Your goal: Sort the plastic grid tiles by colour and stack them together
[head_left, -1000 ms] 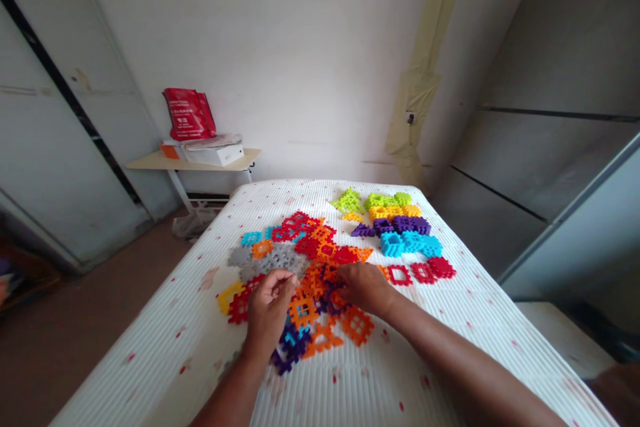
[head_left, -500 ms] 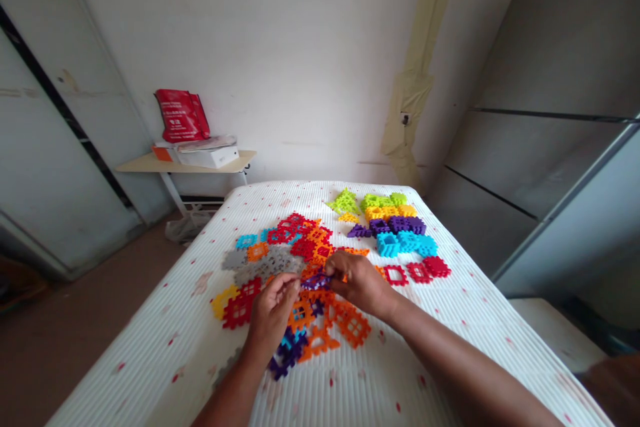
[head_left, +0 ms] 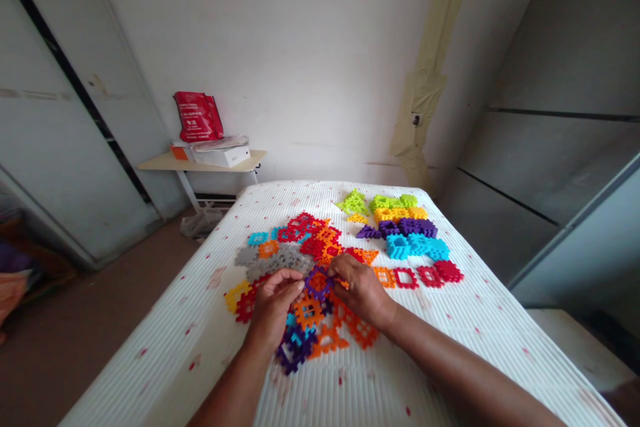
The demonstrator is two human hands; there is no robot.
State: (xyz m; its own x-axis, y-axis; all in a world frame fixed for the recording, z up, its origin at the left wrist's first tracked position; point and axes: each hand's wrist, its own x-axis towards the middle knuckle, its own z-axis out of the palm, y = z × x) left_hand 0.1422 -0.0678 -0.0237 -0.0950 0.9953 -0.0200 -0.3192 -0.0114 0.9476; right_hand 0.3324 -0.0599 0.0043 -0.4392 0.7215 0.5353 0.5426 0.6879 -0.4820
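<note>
Between my two hands is a purple openwork building tile [head_left: 317, 283] with notched edges, held above the loose pile. My left hand [head_left: 276, 299] pinches its left edge between thumb and fingers. The fingers of my right hand [head_left: 361, 288] are closed on its right edge. Orange tiles [head_left: 330, 341] and dark purple tiles [head_left: 296, 347] lie just below my hands. Grey tiles [head_left: 283, 260] and red tiles [head_left: 307, 227] spread out beyond them. A red tile [head_left: 245, 307] and a yellow one [head_left: 233, 297] lie left of my left hand, partly covered.
On the right, tiles stand in colour rows: green [head_left: 393, 202], yellow [head_left: 400, 214], purple [head_left: 417, 227], blue [head_left: 417, 247] and red [head_left: 447, 271]. Everything lies on a white ribbed table cover [head_left: 200, 347]. A side table [head_left: 160, 161] with boxes and a red bag [head_left: 197, 117] stands at the back left.
The purple tile has turned from nearly edge-on to showing its open face. Both hands keep their hold. The whole view has shifted slightly, with things appearing further right.
</note>
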